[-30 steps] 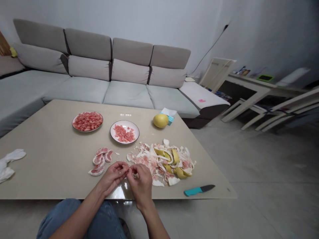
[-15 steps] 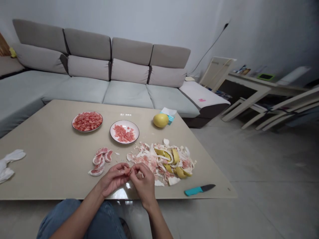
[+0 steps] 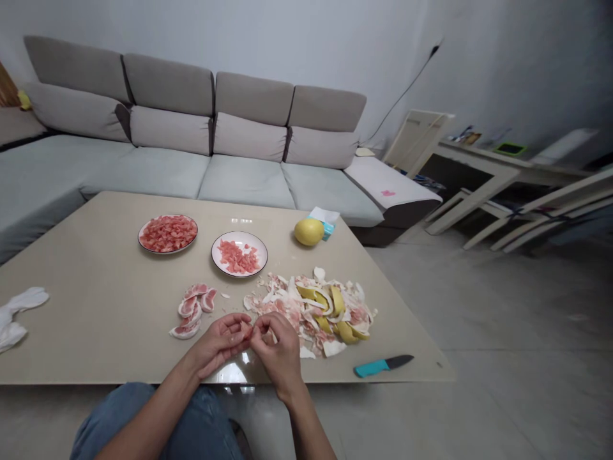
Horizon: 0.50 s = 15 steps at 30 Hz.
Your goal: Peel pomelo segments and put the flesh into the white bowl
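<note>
right hand (image 3: 278,348) edged toward 3 o'clock, pinched closed, contents can't tell; left hand (image 3: 221,344) pinching pomelo pulp (image 3: 246,329), now more exposed: peeling likely further along.

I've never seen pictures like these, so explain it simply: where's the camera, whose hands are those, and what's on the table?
There's no machine here, just one person's bare hands. A camera on that person's head takes every picture, looking forward and down. The left hand holds a small pink fruit piece, and the right hand appears to pinch its edge. On the table are a heaped plate of pink fruit, a plate with less, white-skinned segments, a pile of peel, a knife with a turquoise handle and a whole yellow fruit. Behind it stands a sofa.
</note>
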Each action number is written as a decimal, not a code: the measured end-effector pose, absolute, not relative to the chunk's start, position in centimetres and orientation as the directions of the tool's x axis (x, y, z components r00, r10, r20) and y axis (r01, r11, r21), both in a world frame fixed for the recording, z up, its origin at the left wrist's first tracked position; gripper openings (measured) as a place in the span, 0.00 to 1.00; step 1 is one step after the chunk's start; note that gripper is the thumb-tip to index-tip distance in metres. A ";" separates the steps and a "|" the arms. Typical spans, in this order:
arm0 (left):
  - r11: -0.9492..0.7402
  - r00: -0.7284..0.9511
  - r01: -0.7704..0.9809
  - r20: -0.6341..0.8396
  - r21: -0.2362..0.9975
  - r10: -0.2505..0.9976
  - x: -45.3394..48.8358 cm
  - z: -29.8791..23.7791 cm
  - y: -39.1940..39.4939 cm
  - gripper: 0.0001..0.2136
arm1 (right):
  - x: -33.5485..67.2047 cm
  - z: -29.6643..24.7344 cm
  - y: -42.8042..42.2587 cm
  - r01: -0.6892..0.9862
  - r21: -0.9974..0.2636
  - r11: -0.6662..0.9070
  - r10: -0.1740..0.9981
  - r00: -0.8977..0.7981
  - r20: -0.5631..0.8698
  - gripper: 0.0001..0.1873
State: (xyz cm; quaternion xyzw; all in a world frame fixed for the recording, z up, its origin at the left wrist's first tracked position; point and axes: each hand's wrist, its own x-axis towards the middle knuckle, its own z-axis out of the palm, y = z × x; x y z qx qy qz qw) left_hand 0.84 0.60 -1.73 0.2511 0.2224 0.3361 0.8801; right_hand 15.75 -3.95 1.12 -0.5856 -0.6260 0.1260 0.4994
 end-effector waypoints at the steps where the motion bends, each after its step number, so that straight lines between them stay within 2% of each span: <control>1: 0.650 0.680 -0.478 -0.219 0.591 0.700 0.9 -1.7 0.6 0.15 | 15.9 1.2 -4.0 0.608 -0.741 0.284 0.859 0.182 0.478 0.08; 9: 0.660 0.718 -0.434 -0.208 0.614 0.665 0.7 -1.0 0.5 0.06 | 17.1 1.8 -4.2 0.614 -0.746 0.257 0.840 0.239 0.487 0.07; 13: 0.645 0.701 -0.440 -0.210 0.625 0.682 0.7 -0.9 0.7 0.06 | 18.6 1.4 -4.4 0.618 -0.768 0.169 0.874 0.266 0.406 0.13; 15: 0.637 0.688 -0.443 -0.216 0.631 0.692 0.7 -1.0 0.8 0.07 | 19.3 0.8 -4.5 0.648 -0.748 0.142 0.887 0.252 0.386 0.08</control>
